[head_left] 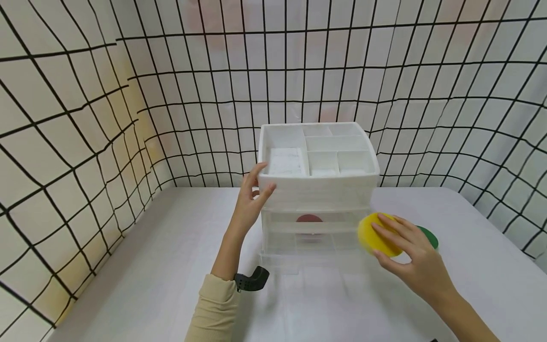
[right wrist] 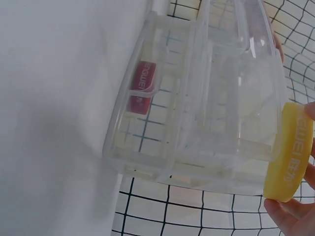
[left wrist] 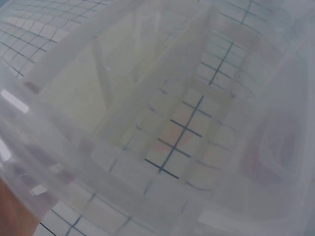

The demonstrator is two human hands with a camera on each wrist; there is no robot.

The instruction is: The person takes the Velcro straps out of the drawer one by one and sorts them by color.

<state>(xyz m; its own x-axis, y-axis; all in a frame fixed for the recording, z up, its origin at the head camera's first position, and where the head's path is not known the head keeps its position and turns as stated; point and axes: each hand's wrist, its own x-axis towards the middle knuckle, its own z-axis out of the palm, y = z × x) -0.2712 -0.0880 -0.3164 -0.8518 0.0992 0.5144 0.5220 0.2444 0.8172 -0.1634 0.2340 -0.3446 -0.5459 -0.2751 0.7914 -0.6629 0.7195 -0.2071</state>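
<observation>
A clear plastic drawer organizer (head_left: 318,194) with a white compartment tray on top stands upright on the table. My left hand (head_left: 248,202) grips its upper left corner, thumb on the front face and a fingertip at the tray rim. In my right hand (head_left: 416,251) is a yellow disc (head_left: 367,235), pinched between thumb and fingers beside the organizer's right side. White lettering runs along the rim of this yellow disc (right wrist: 288,152) in the right wrist view. Inside a lower drawer sits a red disc (right wrist: 141,88), also lettered. The left wrist view shows the translucent organizer (left wrist: 123,103) close up.
A green disc (head_left: 430,236) lies on the white table (head_left: 179,266) behind my right hand, partly hidden. White walls with a black grid (head_left: 205,90) close off the back and both sides. A black band (head_left: 253,279) is on my left wrist.
</observation>
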